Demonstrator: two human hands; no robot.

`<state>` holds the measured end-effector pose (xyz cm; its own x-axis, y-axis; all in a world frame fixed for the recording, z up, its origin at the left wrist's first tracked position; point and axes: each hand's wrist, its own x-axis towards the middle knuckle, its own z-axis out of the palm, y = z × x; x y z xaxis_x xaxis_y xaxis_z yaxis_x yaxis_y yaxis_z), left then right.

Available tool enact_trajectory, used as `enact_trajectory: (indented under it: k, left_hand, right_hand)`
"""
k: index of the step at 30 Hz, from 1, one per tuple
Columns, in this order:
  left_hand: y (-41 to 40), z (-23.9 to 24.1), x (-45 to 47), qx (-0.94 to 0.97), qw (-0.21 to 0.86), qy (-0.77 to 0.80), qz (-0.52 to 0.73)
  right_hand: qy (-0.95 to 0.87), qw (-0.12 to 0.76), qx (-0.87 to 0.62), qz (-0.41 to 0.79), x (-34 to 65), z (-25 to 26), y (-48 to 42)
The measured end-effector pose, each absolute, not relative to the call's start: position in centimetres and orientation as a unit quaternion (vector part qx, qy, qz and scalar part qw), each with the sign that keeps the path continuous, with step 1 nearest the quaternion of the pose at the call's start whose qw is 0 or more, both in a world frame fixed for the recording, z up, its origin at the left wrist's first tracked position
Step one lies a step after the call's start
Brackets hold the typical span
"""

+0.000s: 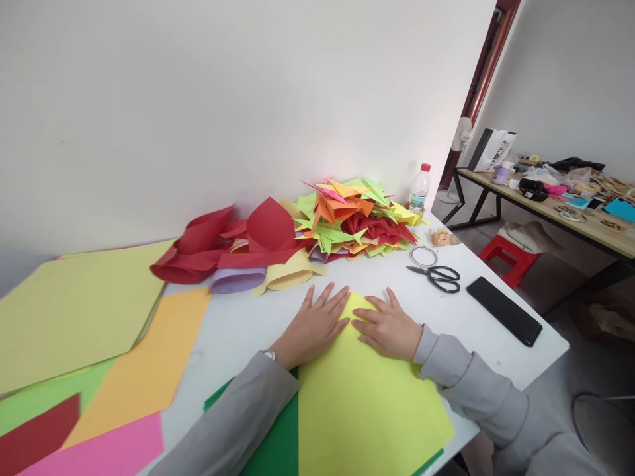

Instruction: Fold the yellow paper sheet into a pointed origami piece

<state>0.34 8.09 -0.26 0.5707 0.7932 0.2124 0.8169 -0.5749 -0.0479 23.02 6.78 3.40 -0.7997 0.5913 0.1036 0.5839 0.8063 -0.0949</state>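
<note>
A large sheet of yellow paper lies before me, its far end narrowed to a point. Under it, green paper shows along the left side and at the near right corner. My left hand rests with spread fingers along the far left edge of the yellow sheet. Across from it, my right hand presses on the far right part of the same sheet, fingers apart. Neither hand grips anything. Scissors with black handles lie beyond my right hand, beside a thin ring.
A heap of folded colourful paper shapes and rolled red paper pieces lie against the wall. Coloured sheets cover the left side. A black phone lies near the right edge; a bottle stands behind. Another cluttered table is farther right.
</note>
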Motion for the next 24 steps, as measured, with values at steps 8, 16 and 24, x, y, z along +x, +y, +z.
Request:
enact_trajectory:
  k: [8,16,24]
  left_hand:
    - [8.4,0.1,-0.1,-0.894,0.077,-0.438,-0.053]
    - [6.9,0.6,-1.6,-0.890,0.068,-0.449,-0.040]
    - [3.3,0.4,-3.9,-0.883,0.087,-0.456,-0.067]
  right_hand:
    - [-0.948,0.070,-0.310,0.014,23.0,3.3,6.7]
    - [-0.945,0.072,-0.319,-0.012,22.8,3.6,6.2]
    - [-0.945,0.072,-0.318,-0.015,22.6,3.5,6.3]
